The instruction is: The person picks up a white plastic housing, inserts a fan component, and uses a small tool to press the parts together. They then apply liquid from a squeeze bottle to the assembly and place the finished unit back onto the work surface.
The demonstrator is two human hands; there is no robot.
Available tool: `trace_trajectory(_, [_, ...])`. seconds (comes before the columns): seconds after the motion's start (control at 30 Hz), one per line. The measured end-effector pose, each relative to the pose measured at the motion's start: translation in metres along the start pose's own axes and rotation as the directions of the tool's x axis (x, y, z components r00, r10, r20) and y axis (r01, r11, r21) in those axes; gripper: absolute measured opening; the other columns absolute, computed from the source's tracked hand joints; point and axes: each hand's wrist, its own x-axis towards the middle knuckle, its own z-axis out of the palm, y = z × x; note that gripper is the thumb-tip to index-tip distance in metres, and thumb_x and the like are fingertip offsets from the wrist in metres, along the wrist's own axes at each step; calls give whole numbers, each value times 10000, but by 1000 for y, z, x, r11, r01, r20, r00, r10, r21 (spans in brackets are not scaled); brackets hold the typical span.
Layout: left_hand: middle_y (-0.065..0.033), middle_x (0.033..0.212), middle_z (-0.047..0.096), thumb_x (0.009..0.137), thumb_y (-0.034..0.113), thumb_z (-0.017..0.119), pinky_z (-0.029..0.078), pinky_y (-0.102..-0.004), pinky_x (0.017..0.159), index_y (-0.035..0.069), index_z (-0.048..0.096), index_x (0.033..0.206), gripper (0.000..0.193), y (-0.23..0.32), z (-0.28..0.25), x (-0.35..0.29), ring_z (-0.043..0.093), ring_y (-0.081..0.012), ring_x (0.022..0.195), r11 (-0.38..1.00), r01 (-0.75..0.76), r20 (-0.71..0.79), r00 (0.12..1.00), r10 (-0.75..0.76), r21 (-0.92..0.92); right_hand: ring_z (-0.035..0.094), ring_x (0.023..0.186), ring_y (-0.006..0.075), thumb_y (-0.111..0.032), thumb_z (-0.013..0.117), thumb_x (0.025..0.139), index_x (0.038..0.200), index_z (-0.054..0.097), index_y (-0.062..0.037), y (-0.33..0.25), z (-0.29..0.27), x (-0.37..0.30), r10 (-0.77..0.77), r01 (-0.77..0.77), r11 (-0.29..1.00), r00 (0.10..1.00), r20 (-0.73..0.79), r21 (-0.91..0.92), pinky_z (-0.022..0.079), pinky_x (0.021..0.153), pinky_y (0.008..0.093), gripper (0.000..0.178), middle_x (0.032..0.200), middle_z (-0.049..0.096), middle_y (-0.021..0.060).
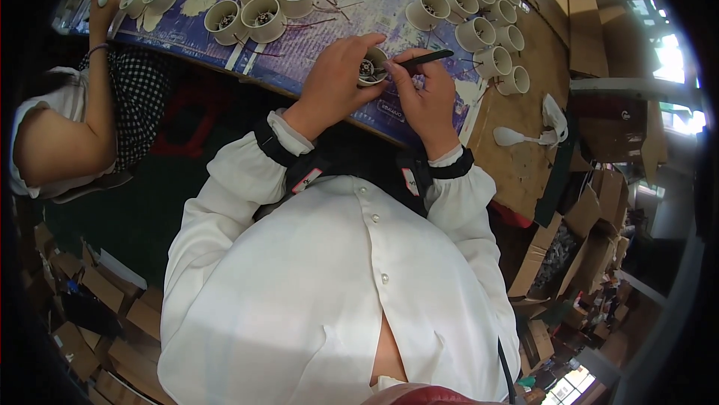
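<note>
Near the table's front edge my left hand [333,79] is wrapped round a small cream-coloured round cup [382,56], tilted so its mouth faces me. A dark, speckled round part [366,68] sits inside the cup. My right hand [428,98] is closed on a slim tool with a flat black handle [431,58], pinched between thumb and fingers. Its handle points up to the right and its other end goes toward the cup's mouth; the tip is hidden by my fingers, so its exact kind does not show.
Several like cups with dark parts and thin reddish wires stand at the back left [264,19] and back right [494,62] of the blue-printed table cover [322,31]. A white spoon-like piece [509,136] lies at right. Another person's hand [103,8] is at far left. Cardboard boxes [550,255] stand around.
</note>
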Motion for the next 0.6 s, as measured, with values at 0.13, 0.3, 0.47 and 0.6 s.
trace_trajectory(0.13, [-127, 1067, 603, 684, 139, 803, 464, -424, 850, 69, 506, 1251, 644, 1, 0, 0, 578, -348, 993, 1000, 0, -3, 1000, 0, 4, 642, 704, 125, -113, 712, 870, 977, 637, -27, -4, 5, -2, 55, -55, 998, 997, -52, 14, 490, 636, 251, 156, 851, 670, 56])
trace_trajectory(0.3, [-129, 1073, 602, 684, 152, 808, 464, -423, 849, 63, 512, 1225, 622, 1, 0, -1, 578, -349, 992, 1000, 8, -10, 1000, -8, 13, 654, 676, 121, -120, 712, 874, 990, 625, -30, -6, 14, -6, 104, -99, 994, 982, -155, 39, 490, 605, 246, 171, 824, 675, 50])
trace_trajectory(0.47, [-128, 1075, 603, 686, 155, 810, 465, -423, 849, 61, 519, 1202, 600, 1, 0, -1, 578, -349, 993, 999, 28, -12, 1000, -28, 18, 655, 693, 119, -115, 711, 875, 985, 629, -32, -9, 14, -8, 61, -62, 998, 988, -143, -6, 495, 631, 247, 160, 850, 676, 51])
trace_trajectory(0.6, [-126, 1077, 604, 687, 158, 811, 466, -424, 852, 59, 523, 1194, 592, 1, 1, -1, 577, -348, 997, 1000, 18, -16, 1000, -18, 19, 659, 727, 127, -109, 711, 874, 971, 640, -25, -10, 6, -7, 53, -51, 998, 993, -103, 24, 498, 661, 253, 147, 874, 673, 54])
